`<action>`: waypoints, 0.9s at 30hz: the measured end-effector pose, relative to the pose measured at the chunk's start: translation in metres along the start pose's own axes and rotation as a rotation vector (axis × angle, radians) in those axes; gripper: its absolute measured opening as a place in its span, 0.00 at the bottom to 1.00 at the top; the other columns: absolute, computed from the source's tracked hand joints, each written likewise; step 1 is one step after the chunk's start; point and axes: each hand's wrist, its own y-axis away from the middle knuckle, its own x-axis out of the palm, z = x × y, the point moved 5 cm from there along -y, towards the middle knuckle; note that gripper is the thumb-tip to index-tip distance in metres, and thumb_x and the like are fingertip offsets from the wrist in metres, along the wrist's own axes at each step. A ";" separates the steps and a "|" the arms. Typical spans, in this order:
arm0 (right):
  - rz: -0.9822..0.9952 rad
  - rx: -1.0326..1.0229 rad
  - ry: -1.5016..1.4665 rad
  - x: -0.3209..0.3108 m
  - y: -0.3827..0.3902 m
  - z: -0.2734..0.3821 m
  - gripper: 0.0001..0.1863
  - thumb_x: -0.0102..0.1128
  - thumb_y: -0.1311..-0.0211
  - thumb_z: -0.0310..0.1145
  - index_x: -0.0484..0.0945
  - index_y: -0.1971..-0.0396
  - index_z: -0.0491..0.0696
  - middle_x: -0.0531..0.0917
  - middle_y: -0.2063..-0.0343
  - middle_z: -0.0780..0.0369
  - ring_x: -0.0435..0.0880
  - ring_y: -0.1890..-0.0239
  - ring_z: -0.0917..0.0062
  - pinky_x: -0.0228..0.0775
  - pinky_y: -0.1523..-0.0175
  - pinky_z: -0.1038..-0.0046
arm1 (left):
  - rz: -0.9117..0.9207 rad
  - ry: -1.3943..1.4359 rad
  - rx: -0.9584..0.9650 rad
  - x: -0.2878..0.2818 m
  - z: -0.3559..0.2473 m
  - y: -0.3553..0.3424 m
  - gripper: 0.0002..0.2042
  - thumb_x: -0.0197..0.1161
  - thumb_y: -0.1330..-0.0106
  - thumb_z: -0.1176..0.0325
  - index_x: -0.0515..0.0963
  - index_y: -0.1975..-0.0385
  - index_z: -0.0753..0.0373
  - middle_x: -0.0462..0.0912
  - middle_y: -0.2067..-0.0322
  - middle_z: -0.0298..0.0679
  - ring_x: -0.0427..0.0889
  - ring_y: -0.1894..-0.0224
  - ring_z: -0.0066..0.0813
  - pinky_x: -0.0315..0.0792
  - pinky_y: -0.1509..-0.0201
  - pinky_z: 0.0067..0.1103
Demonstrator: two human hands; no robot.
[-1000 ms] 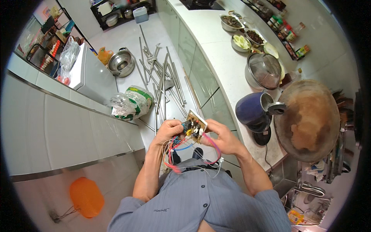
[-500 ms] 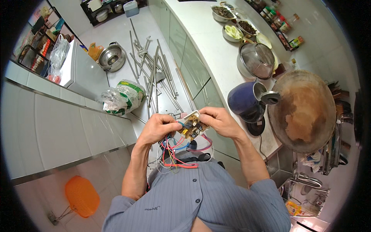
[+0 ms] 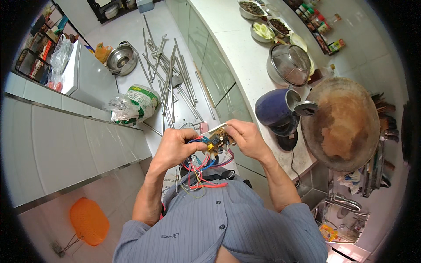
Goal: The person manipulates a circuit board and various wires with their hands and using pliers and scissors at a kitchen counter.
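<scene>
A small brown circuit board (image 3: 215,142) with yellow, black and blue parts is held up at waist height between both hands. My left hand (image 3: 177,147) is closed around its left side, thumb beside the yellow part and blue wires. My right hand (image 3: 243,135) pinches the upper right corner between thumb and fingers. A white casing edge (image 3: 216,128) shows behind the board. From the board hangs a tangle of red, blue, white and yellow wires (image 3: 199,168), reaching down to my shirt. The left hand's fingertips are hidden behind the board.
Metal tubes (image 3: 169,74) litter the floor ahead, with a green-white sack (image 3: 138,105) and a steel pot (image 3: 122,60) to their left. The right counter (image 3: 232,44) bears a blue kettle (image 3: 274,107), a strainer-covered pot (image 3: 289,65) and food bowls. A large round lid (image 3: 342,125) stands beyond.
The board has turned and tilted in my hands, showing a narrower face. My left hand has shifted further over its left side. The hanging wires have swung a little.
</scene>
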 end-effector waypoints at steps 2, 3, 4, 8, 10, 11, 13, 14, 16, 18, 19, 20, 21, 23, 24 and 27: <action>-0.008 -0.210 0.204 0.002 0.000 0.001 0.10 0.56 0.29 0.29 0.81 0.56 0.39 0.83 0.73 0.54 0.84 0.71 0.69 0.74 0.64 0.69 | 0.023 -0.044 0.016 0.000 -0.002 -0.001 0.11 0.76 0.47 0.67 0.85 0.70 0.68 0.78 0.85 0.38 0.73 0.82 0.17 0.69 0.77 0.22; 0.004 -0.211 0.189 0.003 0.000 -0.003 0.11 0.56 0.29 0.30 0.81 0.56 0.39 0.83 0.72 0.54 0.84 0.71 0.70 0.74 0.64 0.70 | 0.034 -0.075 0.041 -0.001 -0.002 -0.001 0.11 0.75 0.46 0.67 0.86 0.69 0.67 0.77 0.86 0.39 0.71 0.84 0.20 0.68 0.78 0.23; 0.016 -0.212 0.174 0.004 0.000 -0.006 0.11 0.55 0.29 0.30 0.81 0.56 0.39 0.83 0.72 0.54 0.84 0.71 0.71 0.74 0.64 0.70 | 0.045 -0.107 0.066 -0.002 -0.003 -0.002 0.10 0.74 0.46 0.67 0.86 0.68 0.65 0.76 0.86 0.40 0.69 0.86 0.23 0.66 0.79 0.25; 0.085 -0.006 -0.045 0.003 0.000 -0.010 0.12 0.54 0.28 0.31 0.81 0.58 0.38 0.83 0.73 0.56 0.81 0.71 0.76 0.73 0.64 0.71 | 0.040 -0.076 0.136 -0.006 -0.008 -0.006 0.09 0.74 0.45 0.68 0.85 0.68 0.65 0.78 0.84 0.43 0.74 0.83 0.25 0.69 0.76 0.25; 0.101 0.022 -0.121 0.002 0.001 -0.015 0.13 0.54 0.27 0.33 0.81 0.60 0.38 0.82 0.74 0.58 0.79 0.71 0.78 0.72 0.63 0.73 | 0.077 -0.065 0.215 -0.006 -0.006 -0.010 0.09 0.74 0.45 0.68 0.85 0.68 0.65 0.79 0.83 0.42 0.75 0.82 0.24 0.69 0.75 0.25; 0.108 0.036 -0.159 0.002 0.001 -0.018 0.13 0.53 0.27 0.34 0.81 0.61 0.38 0.82 0.74 0.59 0.78 0.71 0.79 0.71 0.63 0.73 | 0.096 -0.060 0.255 -0.005 -0.006 -0.013 0.09 0.74 0.44 0.67 0.85 0.68 0.65 0.79 0.82 0.42 0.75 0.81 0.24 0.70 0.75 0.25; 0.157 0.058 -0.158 0.000 -0.003 -0.024 0.14 0.53 0.27 0.35 0.80 0.61 0.38 0.81 0.75 0.60 0.77 0.71 0.80 0.70 0.63 0.73 | 0.144 -0.079 0.236 -0.003 -0.005 -0.017 0.12 0.75 0.45 0.66 0.83 0.69 0.67 0.78 0.82 0.41 0.74 0.80 0.21 0.69 0.75 0.23; 0.181 0.070 -0.158 0.000 -0.004 -0.027 0.15 0.53 0.26 0.36 0.80 0.62 0.38 0.81 0.75 0.61 0.77 0.70 0.81 0.70 0.63 0.74 | 0.169 -0.089 0.226 -0.002 -0.005 -0.019 0.13 0.75 0.45 0.65 0.83 0.69 0.68 0.77 0.82 0.40 0.73 0.80 0.20 0.69 0.75 0.23; 0.198 0.102 -0.118 0.001 -0.006 -0.031 0.15 0.52 0.26 0.37 0.80 0.61 0.38 0.81 0.75 0.59 0.77 0.71 0.78 0.70 0.63 0.72 | 0.272 0.044 0.129 0.000 -0.003 -0.024 0.14 0.75 0.45 0.64 0.82 0.70 0.69 0.77 0.82 0.39 0.73 0.79 0.20 0.69 0.74 0.23; 0.231 0.071 -0.052 0.001 -0.007 -0.029 0.15 0.52 0.27 0.37 0.79 0.62 0.39 0.80 0.76 0.59 0.76 0.72 0.76 0.69 0.64 0.71 | 0.346 0.058 0.120 0.001 0.001 -0.027 0.14 0.75 0.44 0.63 0.82 0.70 0.69 0.76 0.83 0.38 0.72 0.78 0.19 0.68 0.74 0.23; 0.256 0.025 -0.007 0.001 -0.008 -0.025 0.14 0.53 0.27 0.37 0.79 0.63 0.40 0.79 0.77 0.59 0.75 0.74 0.76 0.68 0.65 0.71 | 0.368 0.007 0.160 0.002 0.006 -0.029 0.14 0.75 0.43 0.63 0.81 0.70 0.69 0.76 0.83 0.37 0.72 0.78 0.18 0.68 0.74 0.23; 0.280 -0.023 0.038 0.001 -0.009 -0.021 0.14 0.53 0.27 0.37 0.79 0.64 0.41 0.78 0.78 0.60 0.73 0.75 0.75 0.67 0.67 0.71 | 0.390 -0.045 0.200 0.003 0.008 -0.031 0.14 0.75 0.43 0.63 0.81 0.70 0.69 0.75 0.83 0.36 0.71 0.78 0.17 0.68 0.74 0.23; 0.284 -0.042 0.061 0.000 -0.010 -0.022 0.14 0.53 0.27 0.38 0.79 0.63 0.40 0.79 0.76 0.57 0.74 0.74 0.72 0.68 0.65 0.70 | 0.421 -0.073 0.217 0.004 0.006 -0.033 0.14 0.75 0.43 0.63 0.81 0.70 0.69 0.75 0.83 0.36 0.71 0.77 0.17 0.67 0.73 0.23; 0.294 -0.082 0.105 -0.001 -0.014 -0.025 0.15 0.53 0.27 0.38 0.78 0.61 0.39 0.81 0.73 0.52 0.76 0.73 0.65 0.71 0.62 0.69 | 0.480 -0.129 0.251 0.004 0.001 -0.037 0.14 0.74 0.42 0.63 0.81 0.70 0.68 0.75 0.83 0.35 0.70 0.77 0.16 0.67 0.73 0.23; 0.260 -0.035 0.017 -0.004 -0.016 -0.028 0.15 0.54 0.27 0.38 0.79 0.61 0.39 0.82 0.72 0.54 0.78 0.71 0.68 0.72 0.61 0.70 | 0.476 -0.061 0.201 0.002 0.004 -0.041 0.13 0.74 0.42 0.63 0.82 0.71 0.68 0.76 0.83 0.32 0.70 0.78 0.16 0.66 0.74 0.22; 0.156 0.097 -0.243 -0.009 -0.020 -0.048 0.17 0.54 0.27 0.39 0.82 0.61 0.39 0.86 0.68 0.62 0.83 0.62 0.77 0.72 0.58 0.72 | 0.440 0.487 -0.028 0.008 0.012 -0.047 0.09 0.69 0.37 0.68 0.84 0.69 0.68 0.79 0.81 0.31 0.73 0.77 0.14 0.67 0.74 0.17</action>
